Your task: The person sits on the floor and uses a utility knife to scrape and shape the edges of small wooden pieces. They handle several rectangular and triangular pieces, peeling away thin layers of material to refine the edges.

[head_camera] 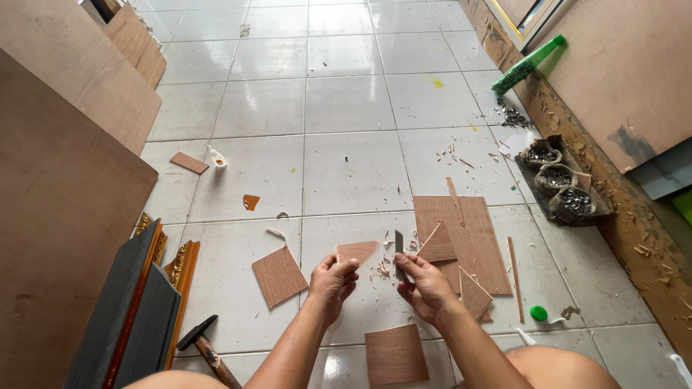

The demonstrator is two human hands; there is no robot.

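Observation:
My left hand [332,282] grips a small thin brown veneer piece [358,251], held up over the white tiled floor. Just to its right, my right hand [425,286] holds a narrow dark knife blade [398,248] upright, close to the veneer's right edge. Wood shavings [382,270] lie on the tile under both hands. My bare knees show at the bottom edge.
Brown veneer squares [278,274] [396,354] and a larger sheet [472,238] lie around. A hammer [202,345] and frame mouldings [148,302] are at left. Large boards [58,216] lean left. Bags of nails [561,189], a green bottle [527,65] and a green cap [538,313] sit right.

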